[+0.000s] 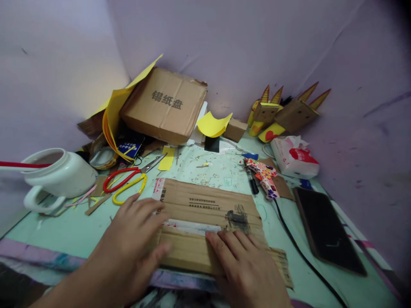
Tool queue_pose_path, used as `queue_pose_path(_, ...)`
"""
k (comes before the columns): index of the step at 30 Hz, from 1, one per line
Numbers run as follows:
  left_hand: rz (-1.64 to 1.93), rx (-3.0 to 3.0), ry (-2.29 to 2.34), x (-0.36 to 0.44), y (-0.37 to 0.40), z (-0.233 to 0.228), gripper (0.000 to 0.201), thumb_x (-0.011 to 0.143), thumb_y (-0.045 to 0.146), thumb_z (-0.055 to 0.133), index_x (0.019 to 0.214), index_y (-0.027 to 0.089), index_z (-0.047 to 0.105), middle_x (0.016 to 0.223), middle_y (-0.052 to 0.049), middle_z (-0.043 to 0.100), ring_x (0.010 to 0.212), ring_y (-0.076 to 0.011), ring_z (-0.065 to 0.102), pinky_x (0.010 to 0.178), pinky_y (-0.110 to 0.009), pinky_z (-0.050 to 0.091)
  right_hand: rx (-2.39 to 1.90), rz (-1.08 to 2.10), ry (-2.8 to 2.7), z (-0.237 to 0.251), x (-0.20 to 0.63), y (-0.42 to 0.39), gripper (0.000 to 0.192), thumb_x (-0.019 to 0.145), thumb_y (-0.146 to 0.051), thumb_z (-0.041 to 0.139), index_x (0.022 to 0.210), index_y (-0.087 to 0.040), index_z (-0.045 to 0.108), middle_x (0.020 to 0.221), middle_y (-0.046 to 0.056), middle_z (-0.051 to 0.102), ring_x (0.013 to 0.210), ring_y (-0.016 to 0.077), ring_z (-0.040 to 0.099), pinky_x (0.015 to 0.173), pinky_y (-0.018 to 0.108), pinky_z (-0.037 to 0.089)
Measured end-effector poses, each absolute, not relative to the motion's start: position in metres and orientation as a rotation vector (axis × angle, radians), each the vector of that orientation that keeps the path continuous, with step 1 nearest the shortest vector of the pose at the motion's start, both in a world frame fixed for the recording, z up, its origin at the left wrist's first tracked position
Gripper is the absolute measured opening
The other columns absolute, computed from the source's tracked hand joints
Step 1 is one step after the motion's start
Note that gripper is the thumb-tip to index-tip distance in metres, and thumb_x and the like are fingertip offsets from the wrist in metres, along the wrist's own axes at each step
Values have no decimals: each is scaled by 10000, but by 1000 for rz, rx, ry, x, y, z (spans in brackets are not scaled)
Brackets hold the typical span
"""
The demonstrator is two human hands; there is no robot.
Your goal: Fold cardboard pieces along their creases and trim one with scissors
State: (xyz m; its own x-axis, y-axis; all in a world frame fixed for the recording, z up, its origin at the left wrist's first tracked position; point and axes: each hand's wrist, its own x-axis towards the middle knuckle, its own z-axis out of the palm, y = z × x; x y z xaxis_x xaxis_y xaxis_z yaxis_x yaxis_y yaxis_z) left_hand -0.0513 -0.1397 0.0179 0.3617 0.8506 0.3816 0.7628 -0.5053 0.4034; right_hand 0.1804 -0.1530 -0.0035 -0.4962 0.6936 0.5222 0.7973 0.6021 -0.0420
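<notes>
A flat, creased piece of brown cardboard (208, 209) with printed characters and a strip of clear tape lies at the table's front edge. My left hand (131, 239) is at its left edge, thumb and fingers apart and slightly blurred. Whether it touches the cardboard I cannot tell. On the near right part of the sheet rests my right hand (245, 263), its fingers laid flat near the tape's end. Beyond my left hand are scissors (136, 182) with one red and one yellow handle, blades apart. Another ridged cardboard piece (282, 265) pokes out beside my right hand.
A white mug-like pot (61, 175) lies tipped at left. Behind stands a cardboard box (163, 107) with yellow paper (111, 111). At right are a patterned glue gun (265, 175) with black cord, a phone (327, 231), a tissue pack (295, 158) and eared cardboard figures (295, 113).
</notes>
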Motion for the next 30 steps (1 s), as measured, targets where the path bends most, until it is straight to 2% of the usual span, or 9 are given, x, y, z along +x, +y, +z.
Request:
queue_pose_path(2,767,2746,1349,-33,-151,17,379,806,395,506,1113,180,567,1012,-89,626,946,-283,522,941,-506,295,-1203,-270,-2325,-3,177,-153,207,886,-173,375,957,-182,569,718,13,620,636,201,519,605,329,286)
queue_pose_path(4,632,2799,1369,-18,-157,14,389,812,383,506,1120,149,547,922,-90,608,830,-272,502,819,-480,348,-1247,-263,-2344,0,174,-153,111,806,-196,523,911,-195,559,697,0,596,624,200,505,603,324,276)
queue_pose_path(7,624,2736,1366,-6,-153,17,144,851,222,447,912,159,561,776,-61,558,704,-230,451,662,-395,347,-1300,-193,-2375,9,173,-150,195,708,-280,649,857,-212,544,726,7,589,648,207,497,621,326,269)
queue_pose_path(10,829,2875,1329,-3,-145,25,132,843,127,447,751,182,523,672,-39,534,650,-216,430,612,-364,315,-1292,-233,-2349,19,174,-146,63,765,-208,585,794,-219,529,721,20,581,666,215,471,621,334,258)
queue_pose_path(13,940,3041,1340,-2,-149,27,157,825,81,436,850,164,567,735,-46,612,685,-222,490,637,-367,329,-1318,-312,-2267,16,173,-151,173,855,-127,433,730,-222,507,665,29,552,636,218,427,610,341,246)
queue_pose_path(17,945,3062,1325,-6,-172,8,283,891,88,313,860,178,579,753,-26,671,661,-176,573,653,-335,370,-1383,-264,-2269,-11,170,-175,228,909,-370,417,801,-208,535,720,49,578,662,223,438,632,351,266)
queue_pose_path(21,914,3065,1274,-13,-191,-9,189,907,168,424,821,208,587,709,8,690,669,-148,613,695,-302,404,-1398,-297,-2318,-34,169,-196,429,879,-574,371,918,-185,547,799,79,594,718,241,461,654,363,285)
queue_pose_path(25,885,3054,1234,-12,-194,-16,195,887,117,431,819,208,590,733,14,704,705,-139,624,718,-284,413,-1370,-243,-2317,-42,169,-198,327,945,-407,311,811,-202,527,696,42,551,654,216,423,608,340,254)
queue_pose_path(30,1089,2815,1424,1,-189,-28,235,819,67,368,756,192,558,669,-24,656,616,-168,554,634,-316,372,-1375,-137,-2296,-45,165,-188,429,967,-348,161,677,-221,451,619,31,490,595,209,380,593,346,223)
